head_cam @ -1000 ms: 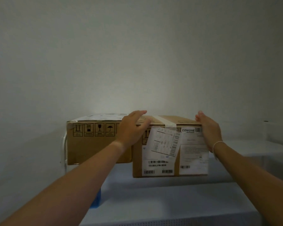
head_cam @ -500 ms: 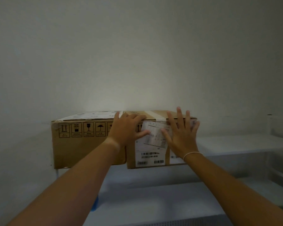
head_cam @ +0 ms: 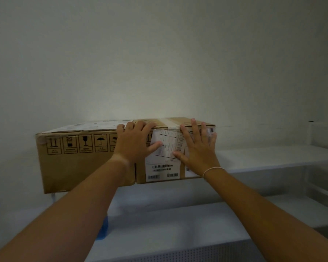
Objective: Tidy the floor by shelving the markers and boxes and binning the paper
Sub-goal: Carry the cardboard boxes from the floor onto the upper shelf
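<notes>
Two brown cardboard boxes stand side by side on the upper white shelf (head_cam: pixel 273 157). The left box (head_cam: pixel 74 167) bears a row of black handling symbols. White shipping labels and barcodes cover the front of the right box (head_cam: pixel 140 175). My left hand (head_cam: pixel 134 144) lies flat against the fronts where the two boxes meet, fingertips at the top edge. My right hand (head_cam: pixel 199 152) presses flat on the right box's labelled front with its fingers spread. Neither hand grips anything. No markers or paper are in view.
A plain wall rises right behind the boxes. The upper shelf runs on to the right of the boxes. A lower white shelf (head_cam: pixel 178 224) lies beneath my forearms, with a blue object (head_cam: pixel 103 229) at its left edge, partly hidden by my left arm.
My right hand left the right box's side and now lies flat on its front. The left hand opened flatter. Both boxes sit further left and closer in view.
</notes>
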Available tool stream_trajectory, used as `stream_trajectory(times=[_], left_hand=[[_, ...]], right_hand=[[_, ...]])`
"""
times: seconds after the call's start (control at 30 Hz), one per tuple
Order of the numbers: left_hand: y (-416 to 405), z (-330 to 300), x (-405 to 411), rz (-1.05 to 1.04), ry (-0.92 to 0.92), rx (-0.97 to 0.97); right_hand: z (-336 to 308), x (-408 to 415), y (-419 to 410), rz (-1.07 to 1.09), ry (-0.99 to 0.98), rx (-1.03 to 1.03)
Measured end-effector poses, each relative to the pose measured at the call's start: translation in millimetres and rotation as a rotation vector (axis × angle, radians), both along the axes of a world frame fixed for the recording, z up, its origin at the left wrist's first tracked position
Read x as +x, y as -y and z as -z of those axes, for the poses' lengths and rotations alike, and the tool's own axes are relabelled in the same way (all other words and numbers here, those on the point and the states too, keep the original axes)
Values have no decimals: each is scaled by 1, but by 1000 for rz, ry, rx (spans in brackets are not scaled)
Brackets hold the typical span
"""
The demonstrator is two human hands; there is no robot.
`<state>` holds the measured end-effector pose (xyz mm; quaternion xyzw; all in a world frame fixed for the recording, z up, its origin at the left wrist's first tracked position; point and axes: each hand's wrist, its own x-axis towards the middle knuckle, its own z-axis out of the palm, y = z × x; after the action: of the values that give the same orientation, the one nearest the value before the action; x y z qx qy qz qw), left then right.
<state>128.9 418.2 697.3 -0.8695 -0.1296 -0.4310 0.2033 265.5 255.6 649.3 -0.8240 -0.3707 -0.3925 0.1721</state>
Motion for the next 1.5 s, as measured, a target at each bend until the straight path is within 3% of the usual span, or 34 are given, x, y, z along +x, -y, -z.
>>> stream_trajectory(times=[0.23, 0.5, 0.83, 1.13, 1.5], left_hand=[[11, -12, -3, -29, -128, -133], [58, -15, -1, 87, -90, -167], [197, 9, 51, 399, -176, -183], [375, 77, 105, 681, -395, -225], [576, 256, 163, 959, -848, -327]], right_hand=[[-22, -18, 20, 31, -73, -188], [-15, -29, 71, 32, -176, -222], [12, -29, 235, 273, -226, -157], [62, -51, 438, 542, -420, -55], [246, -77, 635, 959, -817, 125]])
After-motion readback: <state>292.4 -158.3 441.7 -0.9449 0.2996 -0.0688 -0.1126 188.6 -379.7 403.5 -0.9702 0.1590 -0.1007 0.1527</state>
